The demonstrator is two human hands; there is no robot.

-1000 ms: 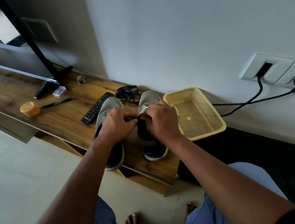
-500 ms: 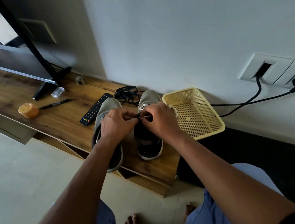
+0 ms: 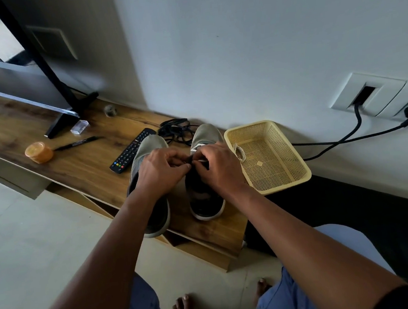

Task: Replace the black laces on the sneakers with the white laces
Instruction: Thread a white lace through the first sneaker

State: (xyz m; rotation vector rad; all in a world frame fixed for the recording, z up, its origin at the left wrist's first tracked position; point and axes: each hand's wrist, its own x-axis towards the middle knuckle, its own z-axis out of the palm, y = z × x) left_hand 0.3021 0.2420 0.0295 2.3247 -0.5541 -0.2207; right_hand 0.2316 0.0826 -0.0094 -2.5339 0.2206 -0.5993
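Black laces (image 3: pixel 175 129) off, piled behind grey mesh sneakers (image 3: pixel 205 179). Left hand (image 3: pixel 161 172), right hand (image 3: pixel 220 169) pinching white lace (image 3: pixel 200 161), threading right sneaker; left sneaker (image 3: pixel 146 159) pending.

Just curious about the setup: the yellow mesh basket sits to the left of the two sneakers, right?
Not quite. The yellow mesh basket sits to the right of the two sneakers, against the wall; the head view shows it. The TV remote lies on their left.
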